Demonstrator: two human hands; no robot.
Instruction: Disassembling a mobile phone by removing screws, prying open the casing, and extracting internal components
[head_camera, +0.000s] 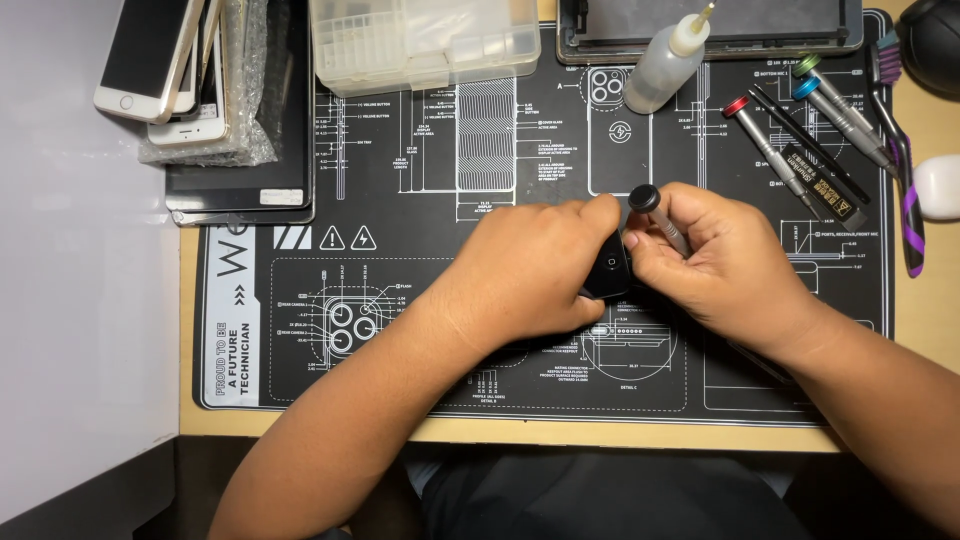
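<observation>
**At the middle of the repair mat: driver on a small black part**

Over the centre of the black repair mat we see the left hand curled shut around a small black phone part, which sits just above the mat between both hands. The right hand is closed on a black-capped precision screwdriver, its shaft angled down toward the part; the tip is hidden. We judge the step in hand to be working a screw on that part. The next move calls for a steady left hold and light, straight turning, since so fine a screw could slip or strip. Spare drivers lie well apart at the upper right, beside a squeeze bottle.
</observation>
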